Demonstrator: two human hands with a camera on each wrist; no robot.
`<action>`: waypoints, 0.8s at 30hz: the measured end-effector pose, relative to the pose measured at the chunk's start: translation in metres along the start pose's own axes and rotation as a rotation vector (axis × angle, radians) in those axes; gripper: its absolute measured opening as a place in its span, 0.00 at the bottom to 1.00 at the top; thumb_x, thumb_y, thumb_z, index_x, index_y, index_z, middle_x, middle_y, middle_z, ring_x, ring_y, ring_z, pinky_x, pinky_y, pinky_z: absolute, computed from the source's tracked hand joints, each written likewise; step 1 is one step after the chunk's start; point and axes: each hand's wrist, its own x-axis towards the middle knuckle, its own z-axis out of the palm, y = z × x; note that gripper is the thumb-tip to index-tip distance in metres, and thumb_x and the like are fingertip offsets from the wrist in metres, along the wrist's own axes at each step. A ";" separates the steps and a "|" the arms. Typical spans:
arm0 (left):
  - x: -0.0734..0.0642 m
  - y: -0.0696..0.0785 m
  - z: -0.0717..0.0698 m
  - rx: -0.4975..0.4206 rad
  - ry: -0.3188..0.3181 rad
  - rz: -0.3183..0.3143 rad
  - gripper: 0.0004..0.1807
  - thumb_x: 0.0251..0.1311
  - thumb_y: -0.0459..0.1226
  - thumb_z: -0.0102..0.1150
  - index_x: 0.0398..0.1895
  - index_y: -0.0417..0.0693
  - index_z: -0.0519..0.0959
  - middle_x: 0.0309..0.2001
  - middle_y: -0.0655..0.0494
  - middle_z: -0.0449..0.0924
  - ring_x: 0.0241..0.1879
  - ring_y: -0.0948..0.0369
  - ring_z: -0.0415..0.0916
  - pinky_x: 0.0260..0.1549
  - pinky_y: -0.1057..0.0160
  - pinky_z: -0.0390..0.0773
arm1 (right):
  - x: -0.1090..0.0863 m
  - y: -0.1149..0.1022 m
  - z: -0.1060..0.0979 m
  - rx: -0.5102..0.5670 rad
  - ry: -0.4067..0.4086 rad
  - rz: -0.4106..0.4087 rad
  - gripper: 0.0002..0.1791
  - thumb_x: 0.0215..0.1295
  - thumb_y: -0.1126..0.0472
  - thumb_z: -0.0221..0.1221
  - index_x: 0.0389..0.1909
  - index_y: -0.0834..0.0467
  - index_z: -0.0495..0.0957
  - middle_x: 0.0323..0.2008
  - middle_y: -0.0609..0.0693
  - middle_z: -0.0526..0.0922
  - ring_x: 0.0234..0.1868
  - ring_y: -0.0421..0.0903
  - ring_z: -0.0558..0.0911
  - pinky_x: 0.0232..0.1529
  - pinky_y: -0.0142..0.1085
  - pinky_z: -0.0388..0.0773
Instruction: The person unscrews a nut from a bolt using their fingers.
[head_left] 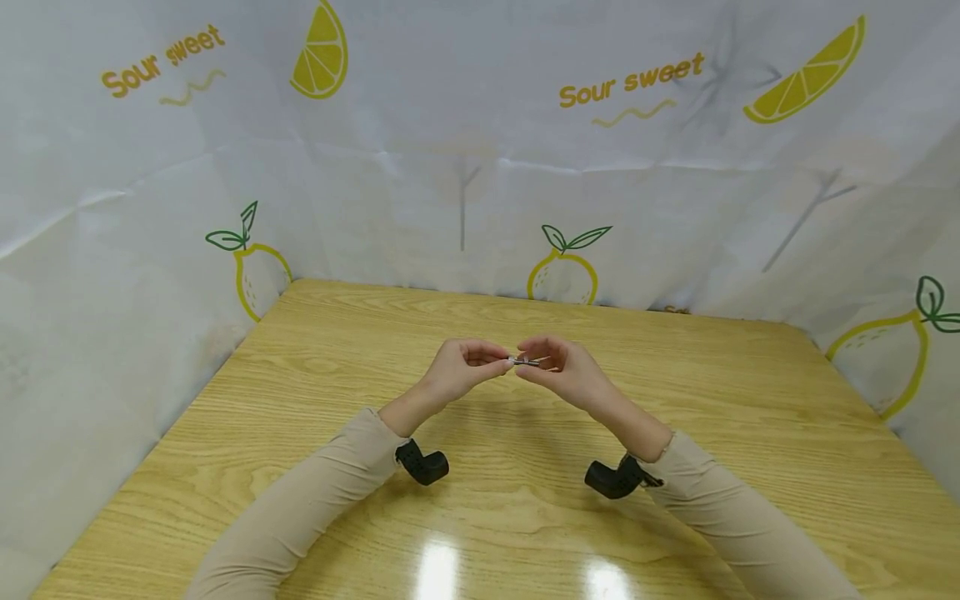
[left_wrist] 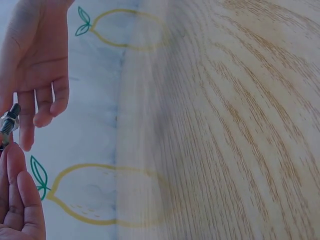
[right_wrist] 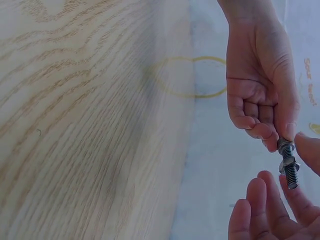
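My left hand (head_left: pixel 459 367) holds a small metal bolt (right_wrist: pixel 291 181) by one end, pinched between thumb and fingertips above the table. A nut (right_wrist: pixel 288 164) sits partway along the thread, with what looks like a washer against it. Close to the bolt's free end is my right hand (head_left: pixel 572 371), its thumb and fingers spread apart around the bolt. In the right wrist view, the right thumb (right_wrist: pixel 309 151) lies beside the bolt, and whether it touches is unclear. The left wrist view shows the bolt only at its left edge, partly cut off.
Below both hands lies a wood-grain table (head_left: pixel 360 333). A white curtain (head_left: pixel 420 200) with lemon prints surrounds its back and sides. Black wrist-worn mounts (head_left: pixel 427 465) hang under the sleeves. A small brown object (head_left: pixel 675 310) lies at the table's back edge.
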 end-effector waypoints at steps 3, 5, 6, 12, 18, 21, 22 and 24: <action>0.000 0.000 0.000 0.001 0.000 -0.001 0.14 0.60 0.37 0.60 0.47 0.40 0.80 0.44 0.43 0.83 0.49 0.44 0.78 0.51 0.54 0.78 | 0.001 0.000 0.000 0.003 -0.022 0.014 0.22 0.69 0.53 0.53 0.55 0.64 0.73 0.48 0.62 0.81 0.49 0.59 0.79 0.52 0.50 0.77; 0.001 -0.001 -0.001 0.003 -0.001 -0.002 0.14 0.60 0.37 0.60 0.47 0.41 0.80 0.44 0.43 0.83 0.49 0.44 0.78 0.51 0.54 0.79 | 0.001 0.000 -0.001 0.006 -0.037 0.018 0.21 0.70 0.53 0.50 0.54 0.65 0.74 0.46 0.63 0.82 0.49 0.61 0.79 0.53 0.52 0.76; 0.001 -0.001 -0.001 0.002 -0.001 -0.006 0.14 0.60 0.37 0.60 0.46 0.41 0.80 0.44 0.43 0.83 0.49 0.44 0.78 0.51 0.55 0.79 | 0.001 0.000 -0.001 0.006 -0.039 0.023 0.21 0.70 0.53 0.50 0.53 0.65 0.75 0.46 0.62 0.82 0.49 0.60 0.79 0.54 0.52 0.75; 0.002 -0.001 -0.001 0.008 0.004 -0.016 0.14 0.60 0.38 0.60 0.47 0.41 0.81 0.44 0.43 0.83 0.49 0.45 0.78 0.51 0.54 0.78 | 0.000 -0.001 0.000 -0.013 0.001 0.012 0.15 0.66 0.57 0.56 0.50 0.61 0.76 0.48 0.60 0.80 0.48 0.54 0.81 0.50 0.44 0.79; 0.002 -0.001 -0.001 -0.008 0.001 -0.027 0.14 0.60 0.38 0.60 0.47 0.41 0.80 0.45 0.43 0.83 0.49 0.45 0.78 0.53 0.51 0.77 | 0.000 0.000 0.000 0.004 0.016 0.004 0.18 0.62 0.59 0.60 0.51 0.61 0.75 0.50 0.61 0.78 0.49 0.54 0.79 0.47 0.42 0.80; 0.002 0.000 -0.001 -0.015 0.000 -0.027 0.14 0.60 0.38 0.60 0.47 0.41 0.80 0.45 0.43 0.82 0.49 0.45 0.78 0.53 0.50 0.76 | 0.000 0.000 0.000 0.003 -0.002 0.021 0.21 0.65 0.55 0.58 0.55 0.61 0.73 0.51 0.61 0.78 0.49 0.55 0.79 0.49 0.46 0.79; 0.002 0.000 -0.001 -0.014 0.000 -0.024 0.14 0.60 0.37 0.60 0.47 0.41 0.80 0.45 0.43 0.82 0.49 0.45 0.78 0.53 0.50 0.76 | 0.000 -0.001 0.000 0.002 -0.011 0.028 0.22 0.66 0.53 0.56 0.55 0.62 0.72 0.51 0.61 0.79 0.49 0.56 0.79 0.50 0.47 0.78; 0.002 0.000 -0.001 -0.010 0.001 -0.019 0.14 0.60 0.37 0.60 0.47 0.41 0.80 0.45 0.43 0.83 0.49 0.45 0.78 0.53 0.50 0.77 | 0.000 -0.001 0.000 0.000 -0.025 0.039 0.22 0.69 0.50 0.52 0.55 0.62 0.73 0.49 0.62 0.80 0.49 0.58 0.79 0.52 0.50 0.77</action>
